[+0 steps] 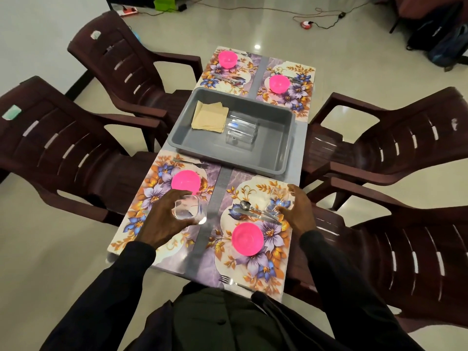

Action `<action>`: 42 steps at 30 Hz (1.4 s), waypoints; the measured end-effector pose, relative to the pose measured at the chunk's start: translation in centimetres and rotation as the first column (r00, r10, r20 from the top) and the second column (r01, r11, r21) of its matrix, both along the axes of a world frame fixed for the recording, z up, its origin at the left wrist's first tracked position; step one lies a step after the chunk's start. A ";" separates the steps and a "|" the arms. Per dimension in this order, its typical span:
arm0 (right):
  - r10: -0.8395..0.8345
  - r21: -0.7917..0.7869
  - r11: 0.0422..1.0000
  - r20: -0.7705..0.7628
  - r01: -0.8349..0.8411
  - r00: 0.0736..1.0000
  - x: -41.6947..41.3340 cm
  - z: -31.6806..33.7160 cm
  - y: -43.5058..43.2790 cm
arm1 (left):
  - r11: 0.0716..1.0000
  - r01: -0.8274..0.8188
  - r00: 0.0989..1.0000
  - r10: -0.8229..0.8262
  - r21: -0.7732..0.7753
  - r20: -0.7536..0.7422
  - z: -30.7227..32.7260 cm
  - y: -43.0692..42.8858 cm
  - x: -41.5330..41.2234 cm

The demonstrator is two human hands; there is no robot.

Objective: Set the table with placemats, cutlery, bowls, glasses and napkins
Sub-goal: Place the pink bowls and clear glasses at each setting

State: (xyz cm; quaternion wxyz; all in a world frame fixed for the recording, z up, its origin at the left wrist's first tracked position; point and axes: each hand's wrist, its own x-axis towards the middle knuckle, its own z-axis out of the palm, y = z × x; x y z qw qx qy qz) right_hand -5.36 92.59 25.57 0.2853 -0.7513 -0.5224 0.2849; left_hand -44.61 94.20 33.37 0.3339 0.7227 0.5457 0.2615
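Note:
Four floral placemats cover the table, each with a pink bowl; the near ones are the left bowl (185, 181) and the right bowl (247, 238). My left hand (162, 219) grips a clear glass (188, 209) over the near left placemat (141, 198). My right hand (298, 211) is curled round a second clear glass (277, 200) standing on the near right placemat (255, 264), beside a spoon and knife (253, 210). A fork (231, 281) lies at that mat's near edge. The grey tub (286, 148) in the middle holds two more glasses (240, 130) and folded napkins (209, 119).
Four dark brown plastic chairs (63, 148) ring the table, two on each side. The far placemats carry a pink bowl (227, 59) and another pink bowl (279, 83) with cutlery. Cables and a red socket (306, 24) lie on the floor beyond.

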 end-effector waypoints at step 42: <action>-0.022 0.051 0.998 -0.036 0.024 0.999 -27.5 5.7 -4.3 | 0.952 0.109 0.994 -0.113 -0.287 0.004 -9.2 2.5 -20.0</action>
